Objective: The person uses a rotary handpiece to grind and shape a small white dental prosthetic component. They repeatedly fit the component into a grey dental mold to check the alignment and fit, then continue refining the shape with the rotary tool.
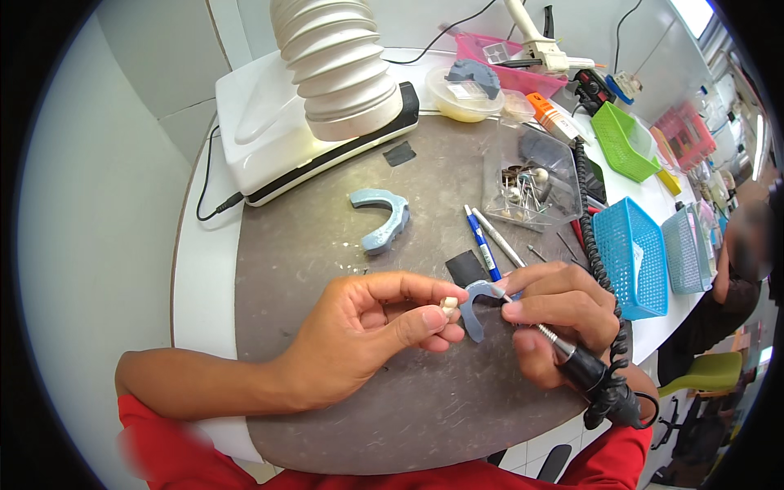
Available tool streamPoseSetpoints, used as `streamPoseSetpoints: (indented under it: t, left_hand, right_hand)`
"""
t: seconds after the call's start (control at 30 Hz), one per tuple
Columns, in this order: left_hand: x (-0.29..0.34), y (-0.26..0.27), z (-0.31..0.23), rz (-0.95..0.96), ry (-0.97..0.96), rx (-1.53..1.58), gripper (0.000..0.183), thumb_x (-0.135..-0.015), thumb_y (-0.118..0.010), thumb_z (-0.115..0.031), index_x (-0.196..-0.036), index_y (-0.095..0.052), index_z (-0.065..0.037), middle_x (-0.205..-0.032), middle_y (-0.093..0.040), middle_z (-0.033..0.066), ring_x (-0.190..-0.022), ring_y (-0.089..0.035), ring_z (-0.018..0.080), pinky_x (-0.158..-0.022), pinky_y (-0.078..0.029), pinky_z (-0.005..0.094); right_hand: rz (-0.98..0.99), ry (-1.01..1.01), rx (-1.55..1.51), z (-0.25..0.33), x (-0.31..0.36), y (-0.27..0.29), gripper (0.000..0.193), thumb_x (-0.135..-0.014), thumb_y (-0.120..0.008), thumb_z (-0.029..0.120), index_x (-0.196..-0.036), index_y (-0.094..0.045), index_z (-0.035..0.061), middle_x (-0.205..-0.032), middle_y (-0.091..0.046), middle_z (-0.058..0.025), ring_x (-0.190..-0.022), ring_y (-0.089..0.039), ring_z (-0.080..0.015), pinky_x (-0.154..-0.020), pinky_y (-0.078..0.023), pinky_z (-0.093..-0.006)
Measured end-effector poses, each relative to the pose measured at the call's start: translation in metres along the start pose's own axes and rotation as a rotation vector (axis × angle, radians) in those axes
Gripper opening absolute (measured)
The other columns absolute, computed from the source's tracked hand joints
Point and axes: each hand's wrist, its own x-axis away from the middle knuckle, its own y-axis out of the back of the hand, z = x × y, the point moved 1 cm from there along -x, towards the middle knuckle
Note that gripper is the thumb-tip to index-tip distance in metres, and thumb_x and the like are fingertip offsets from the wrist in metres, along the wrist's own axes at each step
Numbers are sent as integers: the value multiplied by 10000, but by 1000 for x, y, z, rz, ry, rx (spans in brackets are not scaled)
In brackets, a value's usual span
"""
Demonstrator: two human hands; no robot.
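My left hand [367,331] pinches a small cream-coloured dental crown [448,305] between thumb and fingers. My right hand [563,314] is closed around a rotary handpiece [581,365] with a black rear body and a coiled black cord. Its thin front end points left, toward the crown; whether the tip touches it I cannot tell. Just behind the fingertips a blue-grey horseshoe-shaped dental model [471,317] lies on the brown work mat [327,245], partly hidden by both hands. Farther back is a second, light-blue dental arch model [395,222].
A white machine [269,122] with a ribbed hose [331,57] stands at the back left. Behind my right hand lie a blue pen [483,241] and a clear box of burs [531,184]. Blue baskets [629,261] and a green basket [621,143] line the right. Another person [702,327] sits at far right.
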Motion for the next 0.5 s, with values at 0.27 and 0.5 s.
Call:
streamPoseSetpoints:
  t: [0.27, 0.5]
  left_hand:
    - [-2, 5, 2, 58, 31, -36, 269, -987, -565, -122, -1197, -588, 46, -1111, -638, 130, -955, -658, 185, -820, -539, 289]
    - [-2, 5, 2, 76, 41, -27, 267, -994, -553, -126, -1193, -592, 48, -1081, -649, 144, -943, -658, 183, -818, -540, 287]
  right_hand:
    - [102, -18, -55, -2, 7, -4, 316, -739, -751, 0, -999, -581, 54, -830, -626, -87, -981, -694, -370, -811, -600, -423]
    - [116, 7, -46, -3, 5, -7, 319, -725, -755, -13, -985, -583, 56, -820, -638, -87, -953, -703, -367, -815, -606, -431]
